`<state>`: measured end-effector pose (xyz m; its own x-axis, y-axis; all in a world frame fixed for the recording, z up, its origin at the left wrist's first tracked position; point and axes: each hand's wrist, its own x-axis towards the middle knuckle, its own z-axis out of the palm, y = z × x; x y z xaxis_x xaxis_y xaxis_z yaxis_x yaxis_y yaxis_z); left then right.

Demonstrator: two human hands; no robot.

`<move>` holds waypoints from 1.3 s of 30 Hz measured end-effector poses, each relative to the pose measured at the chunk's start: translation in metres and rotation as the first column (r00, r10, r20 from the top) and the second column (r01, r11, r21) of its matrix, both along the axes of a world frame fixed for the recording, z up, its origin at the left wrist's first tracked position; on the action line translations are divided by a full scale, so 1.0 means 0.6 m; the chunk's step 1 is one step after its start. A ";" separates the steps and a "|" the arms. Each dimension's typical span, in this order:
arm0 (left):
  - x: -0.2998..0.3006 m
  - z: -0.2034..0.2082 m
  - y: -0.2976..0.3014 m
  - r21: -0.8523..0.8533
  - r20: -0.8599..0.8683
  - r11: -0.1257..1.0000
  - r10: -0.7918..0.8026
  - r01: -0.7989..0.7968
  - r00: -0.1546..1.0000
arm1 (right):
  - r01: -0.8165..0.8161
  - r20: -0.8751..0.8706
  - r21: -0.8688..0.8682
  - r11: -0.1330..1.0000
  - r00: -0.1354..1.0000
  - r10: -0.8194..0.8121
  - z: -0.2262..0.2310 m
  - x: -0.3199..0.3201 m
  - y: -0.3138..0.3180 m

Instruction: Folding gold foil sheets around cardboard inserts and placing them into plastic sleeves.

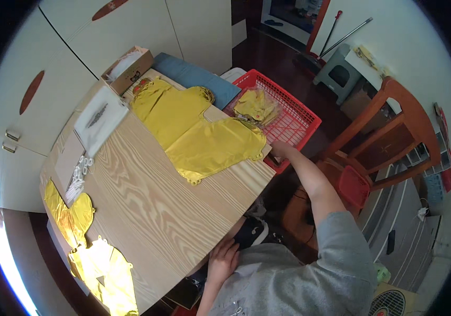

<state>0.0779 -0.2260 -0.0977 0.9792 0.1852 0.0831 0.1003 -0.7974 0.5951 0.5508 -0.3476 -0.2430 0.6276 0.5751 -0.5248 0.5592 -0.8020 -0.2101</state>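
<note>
My right hand (282, 150) reaches down at the near corner of a red plastic basket (309, 126), just past the table's corner. Its fingers are bent and partly hidden, next to something small and dark. My left hand (224, 259) lies at the table's near edge by my lap, fingers stretched out, holding nothing. Flattened gold foil balloons (199, 137) are spread on the table close to my right hand, one end reaching the basket. More folded gold foil pieces in clear plastic (257, 107) lie inside the basket.
On the wood-grain table (146, 195), gold foil balloons (78, 231) lie at the left, near white rings and sticks (81, 174) and a clear plastic bag (99, 118). A cardboard box (127, 70) and blue board (194, 76) stand behind. A wooden chair (383, 142) is at right.
</note>
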 end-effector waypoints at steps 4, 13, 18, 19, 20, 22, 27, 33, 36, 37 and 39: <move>0.005 0.009 0.007 -0.079 0.031 0.996 0.036 -0.034 0.999 | 0.023 0.101 0.018 1.000 0.995 -0.025 0.118 -0.044 -0.007; 0.047 0.016 -0.016 -0.667 0.106 0.742 0.014 0.061 0.994 | 0.294 -0.700 0.659 0.692 0.575 0.423 0.296 -0.467 -0.009; -0.065 0.035 0.023 -0.922 -0.085 0.388 -0.182 -0.008 0.980 | 0.497 -0.562 0.799 0.338 0.418 0.714 0.329 -0.587 0.064; -0.096 0.049 0.022 -0.965 -0.051 0.258 -0.043 -0.039 0.998 | 0.495 -0.561 0.800 0.340 0.414 0.717 0.339 -0.604 0.081; -0.130 0.055 0.033 -0.968 -0.107 0.229 0.001 -0.104 0.994 | 0.494 -0.561 0.799 0.343 0.409 0.719 0.349 -0.618 0.097; -0.199 0.041 0.042 -0.983 -0.114 0.122 0.174 -0.136 0.978 | 0.253 -0.357 0.930 0.265 0.464 0.810 0.378 -0.634 0.134; -0.400 -0.115 0.080 -0.762 -0.421 0.018 0.746 -0.647 0.516 | 0.364 -0.177 0.914 0.181 -0.044 0.983 0.530 -0.683 0.202; -0.631 -0.410 0.089 0.105 -0.578 -0.024 0.812 -0.994 -0.081 | 0.509 -0.140 0.734 0.450 -0.535 0.833 0.649 -0.760 0.215; -0.691 -0.486 0.098 0.259 -0.589 0.121 0.806 -0.958 -0.058 | 0.558 -0.020 0.754 0.346 -0.507 0.862 0.635 -0.779 0.224; -0.714 -0.514 0.086 0.282 -0.501 0.107 0.864 -0.954 -0.052 | 0.488 -0.037 0.796 0.359 -0.552 0.833 0.647 -0.766 0.240; -0.721 -0.537 0.085 0.234 -0.444 0.079 0.895 -0.969 -0.034 | 0.388 -0.074 0.846 0.364 -0.592 0.803 0.647 -0.758 0.262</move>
<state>-0.3547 -0.1752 -0.4196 -0.1926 0.9278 -0.3194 0.9149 0.2875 0.2834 0.0959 -0.1903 0.1452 -0.5188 0.4654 0.7171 -0.7909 0.0573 -0.6093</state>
